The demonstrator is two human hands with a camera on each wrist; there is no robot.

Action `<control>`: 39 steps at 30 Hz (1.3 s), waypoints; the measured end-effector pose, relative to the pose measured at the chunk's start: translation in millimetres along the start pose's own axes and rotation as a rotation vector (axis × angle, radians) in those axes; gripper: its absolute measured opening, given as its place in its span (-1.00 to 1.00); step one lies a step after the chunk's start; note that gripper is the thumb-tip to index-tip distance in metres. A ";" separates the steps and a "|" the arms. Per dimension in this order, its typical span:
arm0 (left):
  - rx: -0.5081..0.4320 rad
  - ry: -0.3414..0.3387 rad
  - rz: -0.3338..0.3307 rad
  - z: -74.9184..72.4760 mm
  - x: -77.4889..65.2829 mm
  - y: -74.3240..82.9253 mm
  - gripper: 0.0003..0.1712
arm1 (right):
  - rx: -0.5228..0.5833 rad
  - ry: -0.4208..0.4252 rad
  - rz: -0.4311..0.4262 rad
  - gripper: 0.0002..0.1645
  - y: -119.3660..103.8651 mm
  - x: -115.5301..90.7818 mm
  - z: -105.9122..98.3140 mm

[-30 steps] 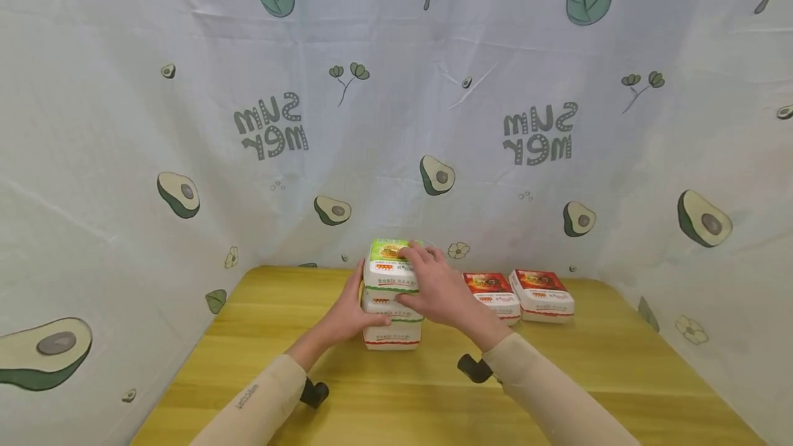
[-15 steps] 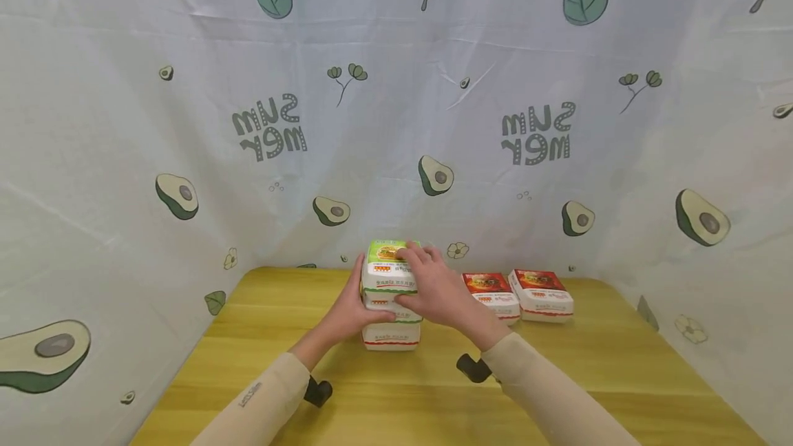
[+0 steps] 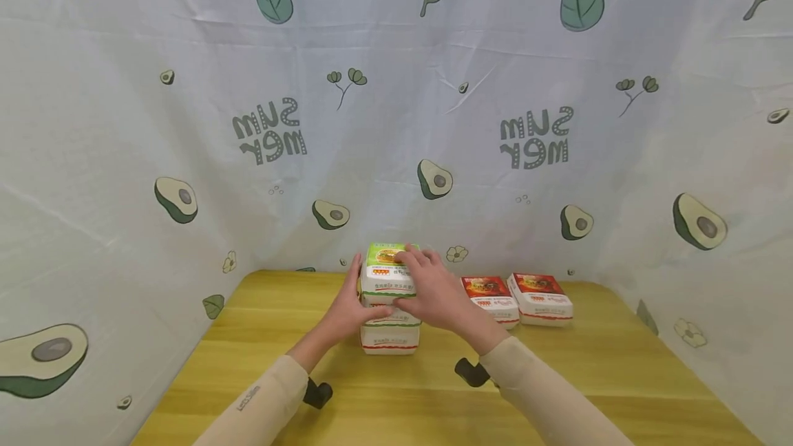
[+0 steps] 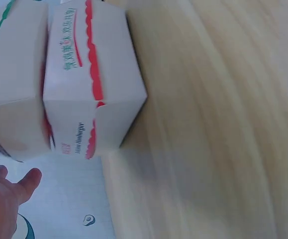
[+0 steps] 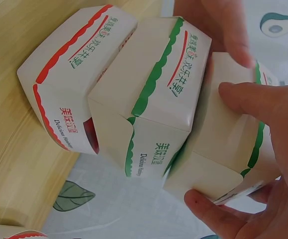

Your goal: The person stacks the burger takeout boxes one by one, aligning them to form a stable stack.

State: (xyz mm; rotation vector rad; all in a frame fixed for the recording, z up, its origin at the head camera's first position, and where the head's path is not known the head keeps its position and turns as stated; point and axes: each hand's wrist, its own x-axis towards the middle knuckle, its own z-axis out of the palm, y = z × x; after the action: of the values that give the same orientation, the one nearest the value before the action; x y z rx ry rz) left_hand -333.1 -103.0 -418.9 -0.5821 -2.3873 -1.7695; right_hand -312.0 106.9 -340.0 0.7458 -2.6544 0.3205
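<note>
Burger box (image 3: pixel 383 278), white with a green top and a burger printed on it, is in the grip of the right hand (image 3: pixel 437 293), at the head of a stack of three. That grip holds the box firmly: the fingers lie over its top and right side while the thumb presses its front. Across the box from this grip, the left hand (image 3: pixel 345 305) is spread wide, fingers straight up along the left side and thumb stretched over the front near the seam; the left wrist view does not let me tell how firmly it touches.

Directly below the grip comes the middle box (image 5: pixel 148 94) with a green wavy line, and under that the bottom box (image 4: pixel 79 64) with a red one, which sits on the wooden table (image 3: pixel 384 405). From the pictures I cannot tell whether the held box bears fully on the middle one.

To the right of the grip, two red-topped boxes stand close beside each other, the nearer one (image 3: pixel 492 307) and the farther one (image 3: pixel 541 300). Behind the grip hangs a pale cloth (image 3: pixel 384 129) printed with avocados and leaves. Cream sleeves (image 3: pixel 545 384) cover both forearms.
</note>
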 end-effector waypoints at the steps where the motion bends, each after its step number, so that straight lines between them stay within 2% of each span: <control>1: 0.005 0.008 0.002 -0.9 0.8 1.1 0.48 | -0.001 -0.004 0.002 -0.06 -0.1 0.1 0.3; 5: -0.003 0.015 0.042 -3.4 5.9 6.5 0.46 | -0.005 -0.012 0.013 -0.04 0.3 0.3 1.3; 10: -0.030 -0.016 0.079 -5.5 11.8 12.5 0.41 | -0.001 -0.007 0.014 -0.05 0.8 -0.2 1.4; 16: -0.014 -0.054 0.073 -7.2 14.8 15.8 0.35 | 0.000 0.008 0.002 -0.08 0.6 -0.4 1.8; 20: 0.024 -0.040 0.053 -8.2 15.0 16.3 0.31 | -0.007 0.018 -0.011 -0.09 0.5 -0.8 2.6; 25: 0.031 -0.016 0.074 -8.0 15.4 15.7 0.26 | -0.003 0.018 -0.007 -0.08 0.7 -1.7 3.0; 39: 0.106 0.004 0.092 -8.2 16.1 15.4 0.31 | 0.029 0.004 -0.027 0.01 6.5 -3.1 3.4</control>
State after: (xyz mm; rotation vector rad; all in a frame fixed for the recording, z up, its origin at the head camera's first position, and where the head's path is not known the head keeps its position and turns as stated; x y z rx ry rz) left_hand -343.3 -103.1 -397.4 -0.6624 -2.3923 -1.5948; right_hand -314.0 112.7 -345.1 0.7882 -2.6393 0.3537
